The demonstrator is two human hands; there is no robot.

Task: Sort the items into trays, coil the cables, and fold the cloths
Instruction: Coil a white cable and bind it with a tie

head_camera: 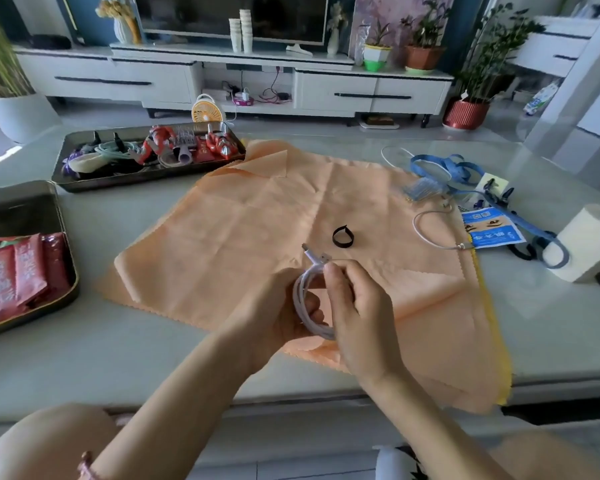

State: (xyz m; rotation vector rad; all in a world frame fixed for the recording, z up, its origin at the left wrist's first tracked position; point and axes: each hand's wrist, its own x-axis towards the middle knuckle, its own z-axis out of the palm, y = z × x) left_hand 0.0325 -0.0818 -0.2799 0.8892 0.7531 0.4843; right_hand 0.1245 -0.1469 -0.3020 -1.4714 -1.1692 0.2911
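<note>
A white cable (303, 299) is wound into a coil above the front of the orange cloth (257, 216). My left hand (281, 313) holds the coil from below and my right hand (357, 313) pinches its top, with both plugs sticking out to the upper left. A black strap loop (343, 236) lies on the cloth just beyond my hands. Another thin white cable (426, 233) lies loose at the cloth's right edge, next to a blue lanyard (440, 168).
A dark tray (66, 178) at the back left holds cables and small items. A second tray (70, 271) at the left edge holds red packets. A blue card (492, 230) and a white tissue roll (589, 244) sit at the right.
</note>
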